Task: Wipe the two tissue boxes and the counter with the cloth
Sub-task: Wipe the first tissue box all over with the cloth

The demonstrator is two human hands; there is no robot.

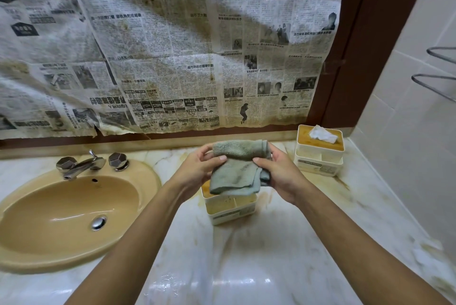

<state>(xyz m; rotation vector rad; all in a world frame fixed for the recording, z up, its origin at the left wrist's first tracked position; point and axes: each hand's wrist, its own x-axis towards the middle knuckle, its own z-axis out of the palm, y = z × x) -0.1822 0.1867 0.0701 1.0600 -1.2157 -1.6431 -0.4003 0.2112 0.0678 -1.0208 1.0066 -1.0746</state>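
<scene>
Both hands, the left hand (197, 169) and right hand (278, 174), are grasping the cloth (237, 169) above the nearer tissue box (229, 208), and folding it into a flat pad is probably helping it wipe evenly.

Both hands (237, 171) grip the cloth (238, 169) — above one tissue box (229, 208).

Warm, yellowish indoor light, moderately bright, coming from above/behind the camera. Strong white glare patch on the glossy white marble counter (222, 267) near bottom centre; small highlights on the chrome faucet (81, 164) & the beige oval sink (74, 216) drain. Soft shadows across the stained newspaper sheets (172, 45) taped behind. Wide-angle bending at edges: dark brown frame (350, 58) leans. Left edge smeared w/ motion blur; centre fairly sharp.
</scene>
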